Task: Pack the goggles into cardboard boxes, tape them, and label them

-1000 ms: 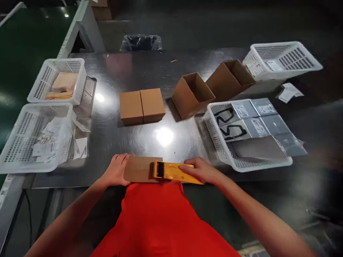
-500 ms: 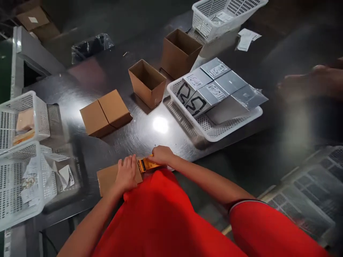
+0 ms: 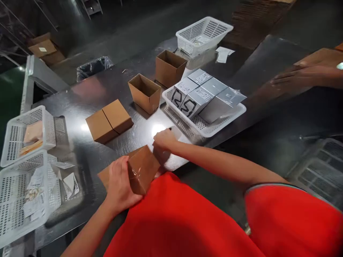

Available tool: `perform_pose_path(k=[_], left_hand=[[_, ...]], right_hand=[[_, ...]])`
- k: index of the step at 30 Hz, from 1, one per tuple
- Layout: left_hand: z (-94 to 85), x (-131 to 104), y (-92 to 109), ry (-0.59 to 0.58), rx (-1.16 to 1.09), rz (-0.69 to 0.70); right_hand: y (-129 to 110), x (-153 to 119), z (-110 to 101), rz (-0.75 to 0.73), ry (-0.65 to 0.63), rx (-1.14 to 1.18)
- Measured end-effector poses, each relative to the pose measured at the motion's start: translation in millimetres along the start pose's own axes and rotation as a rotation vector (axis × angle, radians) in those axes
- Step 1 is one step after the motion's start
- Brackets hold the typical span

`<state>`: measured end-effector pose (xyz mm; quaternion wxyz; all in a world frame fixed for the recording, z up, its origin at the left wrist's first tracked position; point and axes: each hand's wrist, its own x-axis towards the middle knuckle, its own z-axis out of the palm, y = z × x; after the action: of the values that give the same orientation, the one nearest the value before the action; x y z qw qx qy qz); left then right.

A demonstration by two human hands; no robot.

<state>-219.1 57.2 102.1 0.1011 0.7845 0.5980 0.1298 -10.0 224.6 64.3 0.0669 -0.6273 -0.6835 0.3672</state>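
Observation:
My left hand (image 3: 120,184) is wrapped over a small cardboard box (image 3: 143,167) at the table's front edge. The box is tilted, and a shiny strip of clear tape shows across its end. My right hand (image 3: 164,139) is closed low over the steel table, just beyond the box and apart from it. A small dark tip and a pale patch show beside its fingers; what it holds, if anything, is hidden. A closed cardboard box (image 3: 109,119) lies farther left. Two open-topped cardboard boxes (image 3: 144,93) (image 3: 170,67) stand behind.
A white basket (image 3: 227,119) with silver boxes stands to the right. Another white basket (image 3: 184,35) and papers (image 3: 224,53) are at the back. Baskets with packets (image 3: 33,134) and papers (image 3: 36,180) stand left. Another person's hands (image 3: 302,75) are at far right, over the metal table (image 3: 125,80).
The box under my left hand has been tipped up, showing its taped end. My right hand has moved away from it, up and rightward; the orange tape dispenser it held no longer shows.

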Motion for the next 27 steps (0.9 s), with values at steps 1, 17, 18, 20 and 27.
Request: perform_pose_path(k=[1,17,18,20,27], left_hand=[[-0.6,-7.4,-5.4,0.055,-0.022,0.004],[114.3,-46.4,-78.2,-0.193,0.330,-0.309],[119.6,-42.9,-80.2,-0.212,0.382,-0.348],[126.1,-50.8,-103.0,-0.227,0.494,-0.400],[69.5,-37.4,-269.7,-0.245,0.693,-0.327]], right_hand=[[4.2,0.8,-4.4,0.015,0.038,-0.020],[130.9,-28.1,113.0,-0.037,0.416,-0.126],[132.7,-26.4,116.3,-0.032,0.430,-0.134],[129.5,-20.7,115.0,-0.011,0.488,-0.153],[14.2,110.6,22.4,-0.118,0.662,-0.174]])
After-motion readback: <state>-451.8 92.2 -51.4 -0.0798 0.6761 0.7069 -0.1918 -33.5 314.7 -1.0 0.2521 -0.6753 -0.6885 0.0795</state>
